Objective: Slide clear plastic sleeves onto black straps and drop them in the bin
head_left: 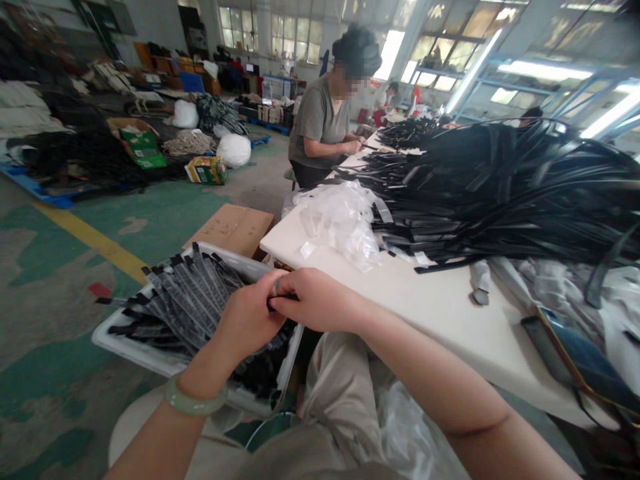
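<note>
My left hand (253,310) and my right hand (315,300) meet at the centre, above the edge of a white bin (107,333). Both have their fingers closed on a small black piece (274,304), mostly hidden between them. Strips in clear wrapping with black ends (185,300) fill the bin below and left of my left hand. To the right of my hands lies the white table (425,300), with a heap of clear plastic bags (343,217) and a large pile of black straps (465,187).
A person in a grey shirt (320,117) works at the table's far side. A cardboard box (230,229) stands behind the bin. A phone-like dark device (590,360) lies at the table's right edge, near white cloth (555,290).
</note>
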The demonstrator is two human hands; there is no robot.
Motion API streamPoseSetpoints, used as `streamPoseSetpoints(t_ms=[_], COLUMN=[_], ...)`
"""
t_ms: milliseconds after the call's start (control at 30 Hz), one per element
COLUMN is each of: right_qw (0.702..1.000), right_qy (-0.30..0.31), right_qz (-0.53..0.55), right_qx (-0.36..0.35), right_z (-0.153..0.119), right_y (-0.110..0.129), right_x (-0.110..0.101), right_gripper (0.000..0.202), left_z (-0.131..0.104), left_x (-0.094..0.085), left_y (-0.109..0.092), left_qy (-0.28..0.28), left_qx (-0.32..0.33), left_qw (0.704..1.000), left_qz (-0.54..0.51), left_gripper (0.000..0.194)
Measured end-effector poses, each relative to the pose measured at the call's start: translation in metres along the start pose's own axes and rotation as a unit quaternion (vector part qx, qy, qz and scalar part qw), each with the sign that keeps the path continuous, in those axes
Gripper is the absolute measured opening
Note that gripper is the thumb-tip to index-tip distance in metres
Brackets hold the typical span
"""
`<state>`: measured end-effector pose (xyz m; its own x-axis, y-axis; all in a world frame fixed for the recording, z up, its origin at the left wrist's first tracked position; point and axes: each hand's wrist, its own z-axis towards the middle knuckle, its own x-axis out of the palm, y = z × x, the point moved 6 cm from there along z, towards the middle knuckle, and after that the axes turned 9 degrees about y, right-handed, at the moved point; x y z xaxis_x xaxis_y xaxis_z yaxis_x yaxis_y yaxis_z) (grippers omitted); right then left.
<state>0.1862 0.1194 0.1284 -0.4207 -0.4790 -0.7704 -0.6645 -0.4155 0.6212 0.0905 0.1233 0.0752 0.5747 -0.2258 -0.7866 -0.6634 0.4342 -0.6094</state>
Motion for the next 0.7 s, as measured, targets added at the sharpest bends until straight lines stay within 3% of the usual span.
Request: streamPoseSetpoints(t_ms=[100,167,233,300,367,500,600,700], right_qw=[0.999,0.998,0.997,0.996,0.996,0.995,0.995,0.995], right_qy=[-0.003,-0.008,-0.010,-0.005,0.000,0.004,0.005,-0.016], right_qz=[0.026,0.049,0.066,0.076,0.082,0.069,0.045,0.036], right_qx=[0.020,0.032,0.036,0.039,0.046,0.072,0.092,0.092], right_z=[-0.003,-0.007,-0.011,-0.014,-0.016,-0.022,-0.031,-0.042], right_y=[-0.011,-0.016,-0.018,-0.019,-0.021,-0.028,-0.030,-0.020], right_x=[0.002,0.001,0.001,0.003,0.007,0.013,0.013,0.003], right_gripper=[0.027,0.026,0.025,0.024,0.023,0.026,0.025,0.023], left_z=[-0.013,-0.026,-0.039,-0.048,-0.050,-0.042,-0.035,-0.032], left_x=[-0.007,-0.007,-0.001,0.018,0.043,0.076,0.070,0.043], left_y=[0.016,0.036,0.065,0.094,0.110,0.106,0.087,0.062], left_qy=[-0.001,-0.005,-0.014,-0.006,0.004,-0.029,-0.064,-0.090], left_qx=[0.023,0.046,0.039,-0.009,-0.042,-0.064,-0.062,-0.048], left_qw=[0.999,0.995,0.990,0.989,0.986,0.985,0.986,0.989], left_qz=[-0.031,-0.082,-0.133,-0.149,-0.161,-0.160,-0.140,-0.103], left_gripper=[0.060,0.088,0.111,0.115,0.100,0.019,0.021,0.026])
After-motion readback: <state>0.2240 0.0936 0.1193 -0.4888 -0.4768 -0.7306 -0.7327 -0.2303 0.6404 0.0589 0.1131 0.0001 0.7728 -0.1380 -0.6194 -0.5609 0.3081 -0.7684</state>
